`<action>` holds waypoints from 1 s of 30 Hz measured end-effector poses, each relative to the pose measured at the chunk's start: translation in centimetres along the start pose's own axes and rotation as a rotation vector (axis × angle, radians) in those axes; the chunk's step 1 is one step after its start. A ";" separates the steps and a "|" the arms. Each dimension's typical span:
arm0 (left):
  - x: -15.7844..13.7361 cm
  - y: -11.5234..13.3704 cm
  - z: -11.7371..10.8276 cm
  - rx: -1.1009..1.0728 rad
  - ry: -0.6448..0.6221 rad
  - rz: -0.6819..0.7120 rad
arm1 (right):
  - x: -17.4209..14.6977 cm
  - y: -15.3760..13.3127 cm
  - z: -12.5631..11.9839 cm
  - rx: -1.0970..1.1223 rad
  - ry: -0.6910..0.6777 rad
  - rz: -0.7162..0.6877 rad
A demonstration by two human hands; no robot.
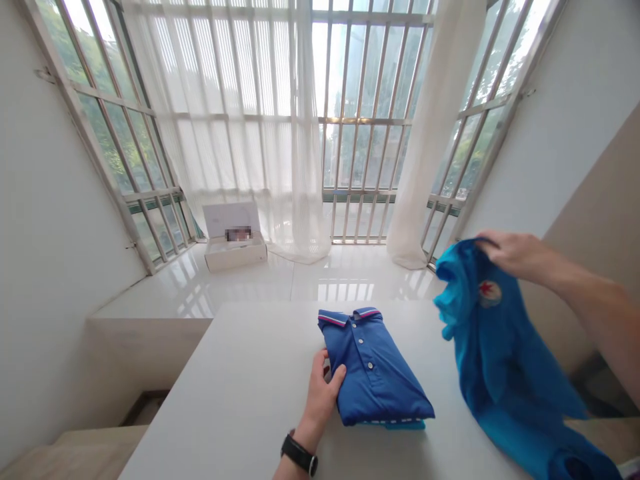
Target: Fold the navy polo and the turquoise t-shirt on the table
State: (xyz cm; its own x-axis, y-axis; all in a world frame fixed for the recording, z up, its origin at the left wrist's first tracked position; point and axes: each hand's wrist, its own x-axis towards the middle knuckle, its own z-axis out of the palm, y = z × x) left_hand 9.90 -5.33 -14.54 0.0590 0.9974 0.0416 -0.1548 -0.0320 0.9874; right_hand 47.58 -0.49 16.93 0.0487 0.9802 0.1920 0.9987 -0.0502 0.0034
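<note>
A folded dark blue polo shirt (373, 373) lies on the white table, its striped collar pointing away from me and its buttons up. Bright blue fabric (405, 425) peeks out beneath its near edge. At the polo's left side, my left hand (325, 387) grips the edge, thumb on top and fingers curled at the side. A black watch (299, 455) is on that wrist. Raised at the right, my right hand (505, 253) is closed on a blue garment (515, 353) with a round red and white emblem. This garment hangs down past the table's right side, slightly blurred.
The white table (240, 387) stands against a glossy window ledge (300, 280). On the ledge at the left sits a white box (235, 253) with its lid up. Sheer curtains (240, 133) hang before barred windows, and walls flank both sides.
</note>
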 end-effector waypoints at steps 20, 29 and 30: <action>-1.4 1.0 0.5 0.239 -0.062 0.485 | -3.5 -18.2 12.6 0.033 -0.269 -0.460; -2.6 1.4 0.2 0.365 -0.179 0.574 | -7.8 -17.1 13.3 0.115 -0.237 -0.506; -2.8 1.7 0.4 0.360 -0.169 0.583 | -8.1 -16.9 12.8 0.120 -0.227 -0.500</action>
State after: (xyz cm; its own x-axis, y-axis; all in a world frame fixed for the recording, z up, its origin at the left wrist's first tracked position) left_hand 9.88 -8.20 -12.94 0.2226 0.7881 0.5739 0.1267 -0.6071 0.7845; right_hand 30.51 -5.15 2.72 -0.4430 0.8963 -0.0201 0.8946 0.4406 -0.0743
